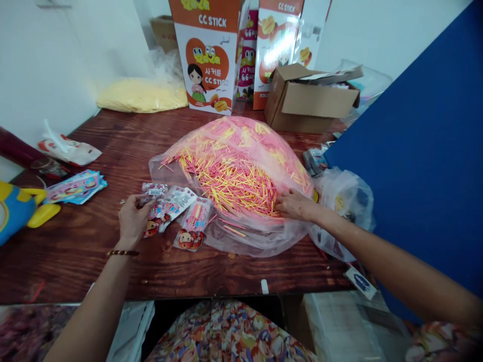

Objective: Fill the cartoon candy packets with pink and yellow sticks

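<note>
On the left of the table, my left hand (pixel 134 218) has its fingers curled in a pinch on the edge of a small clear printed packet (pixel 153 190). More small packets lie against it, among them one packet (pixel 194 223) with pink and yellow sticks showing inside. A big clear plastic bag (pixel 260 244) lies spread in the middle, heaped with thin pink and yellow sticks (pixel 237 186). My right hand (pixel 298 205) reaches into the right side of the heap, fingers close together and tips among the sticks. What lies under those fingertips is partly hidden.
Behind the heap stand a printed CC Stick box (pixel 209 65) and an opened cardboard box (pixel 313 105). A bag of yellow sticks (pixel 143 95) lies back left. Flat wrappers (pixel 77 187) and a tissue pack (pixel 71 151) are at left. A blue panel (pixel 422 151) bounds the right.
</note>
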Action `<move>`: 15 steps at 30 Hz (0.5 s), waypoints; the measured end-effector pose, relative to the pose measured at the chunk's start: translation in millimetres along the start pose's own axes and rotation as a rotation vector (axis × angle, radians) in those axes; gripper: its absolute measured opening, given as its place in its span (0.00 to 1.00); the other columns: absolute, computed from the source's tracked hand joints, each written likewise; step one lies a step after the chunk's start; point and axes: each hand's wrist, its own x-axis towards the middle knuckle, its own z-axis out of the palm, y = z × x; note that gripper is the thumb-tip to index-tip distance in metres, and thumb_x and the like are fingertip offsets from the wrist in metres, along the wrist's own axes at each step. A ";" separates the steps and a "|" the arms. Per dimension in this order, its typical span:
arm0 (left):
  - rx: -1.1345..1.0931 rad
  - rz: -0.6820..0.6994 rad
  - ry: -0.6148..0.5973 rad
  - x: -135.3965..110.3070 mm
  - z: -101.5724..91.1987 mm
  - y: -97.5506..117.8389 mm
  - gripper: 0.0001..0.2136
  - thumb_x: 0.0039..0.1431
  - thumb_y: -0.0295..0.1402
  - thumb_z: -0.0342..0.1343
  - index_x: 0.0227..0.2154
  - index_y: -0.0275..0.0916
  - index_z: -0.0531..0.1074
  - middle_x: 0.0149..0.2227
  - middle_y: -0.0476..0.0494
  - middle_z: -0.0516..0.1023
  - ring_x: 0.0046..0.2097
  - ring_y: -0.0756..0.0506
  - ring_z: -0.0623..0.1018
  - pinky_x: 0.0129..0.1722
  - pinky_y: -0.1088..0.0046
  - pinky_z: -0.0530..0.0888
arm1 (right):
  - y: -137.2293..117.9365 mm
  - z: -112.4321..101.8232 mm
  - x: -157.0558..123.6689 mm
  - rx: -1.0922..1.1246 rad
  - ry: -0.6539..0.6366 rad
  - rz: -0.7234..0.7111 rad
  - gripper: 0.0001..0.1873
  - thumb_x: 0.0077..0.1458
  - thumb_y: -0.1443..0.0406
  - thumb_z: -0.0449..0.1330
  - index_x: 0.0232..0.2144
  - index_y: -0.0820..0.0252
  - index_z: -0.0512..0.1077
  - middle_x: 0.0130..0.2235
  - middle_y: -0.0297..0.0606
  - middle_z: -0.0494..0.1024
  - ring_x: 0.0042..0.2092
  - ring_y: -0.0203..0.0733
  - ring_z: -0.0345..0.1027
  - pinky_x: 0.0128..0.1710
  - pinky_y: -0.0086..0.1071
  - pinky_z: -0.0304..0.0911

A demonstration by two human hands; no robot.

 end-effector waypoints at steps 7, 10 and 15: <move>0.019 -0.011 0.023 -0.4 -1.7 -1.6 0.13 0.55 0.42 0.58 0.39 0.39 0.73 0.34 0.50 0.77 0.38 0.43 0.76 0.39 0.68 0.72 | -11.5 -3.7 1.3 -0.025 -0.049 0.010 0.10 0.57 0.64 0.58 0.39 0.58 0.78 0.42 0.45 0.78 0.44 0.49 0.65 0.41 0.39 0.51; 0.004 -0.014 0.021 -0.1 -1.1 -4.2 0.13 0.54 0.41 0.59 0.38 0.39 0.72 0.33 0.50 0.77 0.37 0.44 0.76 0.38 0.68 0.72 | -21.4 6.2 4.8 -0.059 -0.004 0.057 0.09 0.59 0.67 0.56 0.36 0.62 0.77 0.40 0.48 0.77 0.44 0.49 0.65 0.43 0.40 0.52; -0.087 -0.016 0.019 -0.6 2.8 -7.3 0.11 0.54 0.40 0.60 0.37 0.39 0.72 0.33 0.48 0.77 0.36 0.45 0.76 0.36 0.70 0.72 | -25.4 21.8 -1.0 -0.031 0.056 0.102 0.12 0.63 0.69 0.51 0.37 0.62 0.75 0.41 0.47 0.77 0.44 0.49 0.65 0.45 0.40 0.51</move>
